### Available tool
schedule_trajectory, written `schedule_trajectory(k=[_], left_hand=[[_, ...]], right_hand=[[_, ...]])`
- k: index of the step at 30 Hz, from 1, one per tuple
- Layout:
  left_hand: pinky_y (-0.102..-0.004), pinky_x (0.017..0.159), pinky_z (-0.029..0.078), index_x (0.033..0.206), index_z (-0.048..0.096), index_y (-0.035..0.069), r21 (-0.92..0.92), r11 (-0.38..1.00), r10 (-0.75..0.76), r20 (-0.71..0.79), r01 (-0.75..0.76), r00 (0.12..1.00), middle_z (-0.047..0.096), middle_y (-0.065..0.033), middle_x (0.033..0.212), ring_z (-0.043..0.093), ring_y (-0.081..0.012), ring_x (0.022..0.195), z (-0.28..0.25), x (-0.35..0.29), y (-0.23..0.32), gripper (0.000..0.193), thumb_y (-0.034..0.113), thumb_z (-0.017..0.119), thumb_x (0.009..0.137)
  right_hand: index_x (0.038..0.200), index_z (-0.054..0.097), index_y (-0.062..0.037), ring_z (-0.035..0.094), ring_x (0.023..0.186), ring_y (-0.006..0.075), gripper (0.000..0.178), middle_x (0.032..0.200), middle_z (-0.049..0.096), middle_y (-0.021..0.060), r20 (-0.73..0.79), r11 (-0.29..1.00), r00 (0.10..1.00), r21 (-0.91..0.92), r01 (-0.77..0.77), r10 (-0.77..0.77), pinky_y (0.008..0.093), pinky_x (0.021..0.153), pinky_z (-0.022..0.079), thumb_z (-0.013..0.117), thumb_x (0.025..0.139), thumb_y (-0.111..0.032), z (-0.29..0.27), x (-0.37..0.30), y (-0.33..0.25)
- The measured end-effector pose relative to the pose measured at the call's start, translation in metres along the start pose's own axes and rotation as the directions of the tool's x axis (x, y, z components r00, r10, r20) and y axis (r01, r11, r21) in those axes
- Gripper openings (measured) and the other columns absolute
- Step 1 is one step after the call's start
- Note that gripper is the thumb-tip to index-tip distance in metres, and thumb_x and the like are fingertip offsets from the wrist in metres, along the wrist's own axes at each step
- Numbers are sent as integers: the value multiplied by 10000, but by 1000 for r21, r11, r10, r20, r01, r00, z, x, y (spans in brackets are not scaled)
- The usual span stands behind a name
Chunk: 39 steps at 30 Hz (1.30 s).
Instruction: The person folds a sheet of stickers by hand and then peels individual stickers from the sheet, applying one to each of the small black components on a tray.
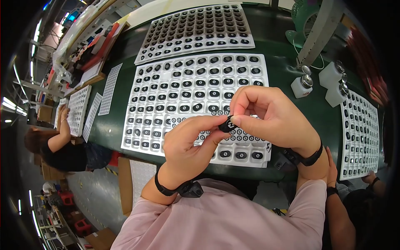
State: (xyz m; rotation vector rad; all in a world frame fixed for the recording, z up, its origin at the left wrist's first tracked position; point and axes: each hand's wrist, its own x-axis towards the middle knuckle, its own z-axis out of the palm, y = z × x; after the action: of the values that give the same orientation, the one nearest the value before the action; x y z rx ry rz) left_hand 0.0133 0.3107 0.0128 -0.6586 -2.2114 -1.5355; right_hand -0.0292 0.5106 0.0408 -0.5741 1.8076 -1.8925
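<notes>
My left hand (189,139) pinches a small black oval piece (227,125) between thumb and fingertips, above the near tray. A pale round mark shows on the piece's upper face. My right hand (271,118) is closed too, its thumb and forefinger pressed at the piece's right edge; whether a sticker sits between them is hidden. Beneath both hands, a sheet of round black-and-white stickers (245,138) lies on the white moulded tray (166,76). Rows of similar black oval pieces (200,83) fill the tray's pockets, most with a round mark on top.
Behind stands a second filled tray (250,41) on the green table (281,62). White bottles with metal tops (301,86) stand at right, near another tray (345,125). Sticker sheets (110,89) lie at left. Co-workers sit at left (58,146) and at right.
</notes>
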Motion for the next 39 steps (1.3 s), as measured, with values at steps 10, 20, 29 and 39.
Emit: schedule_trajectory(k=[10,20,29,39], left_hand=[[-255,644,528,1006,690,26,28,1000,14,17,-15,1000,703,-92,853,677,-174,727,-1,1,-1,314,-38,772,709],[-244,640,531,1014,684,19,-18,1000,3,-9,-3,1000,704,-95,864,675,-155,723,2,5,-5,296,-44,757,734],[-249,657,542,998,671,-10,-11,998,60,-149,-62,987,704,-113,866,679,-159,730,19,17,-18,256,-51,737,755],[-240,743,534,1017,631,-70,103,986,143,-147,-129,979,689,-123,926,656,-135,812,26,30,-22,244,-79,710,787]], right_hand=[[801,549,-14,536,841,88,102,922,577,40,-10,1000,1000,-20,-14,13,235,763,450,645,824,8,0,2,1],[840,566,-18,543,820,77,75,914,586,27,-60,999,998,-5,34,-35,225,737,457,640,851,-13,-2,6,6],[997,592,3,563,793,67,127,915,611,26,-129,960,983,229,162,-135,213,715,475,600,935,-107,2,19,17],[1045,597,25,564,749,79,208,864,616,29,-260,980,946,-3,201,-194,215,687,471,521,983,-158,-7,26,26]])
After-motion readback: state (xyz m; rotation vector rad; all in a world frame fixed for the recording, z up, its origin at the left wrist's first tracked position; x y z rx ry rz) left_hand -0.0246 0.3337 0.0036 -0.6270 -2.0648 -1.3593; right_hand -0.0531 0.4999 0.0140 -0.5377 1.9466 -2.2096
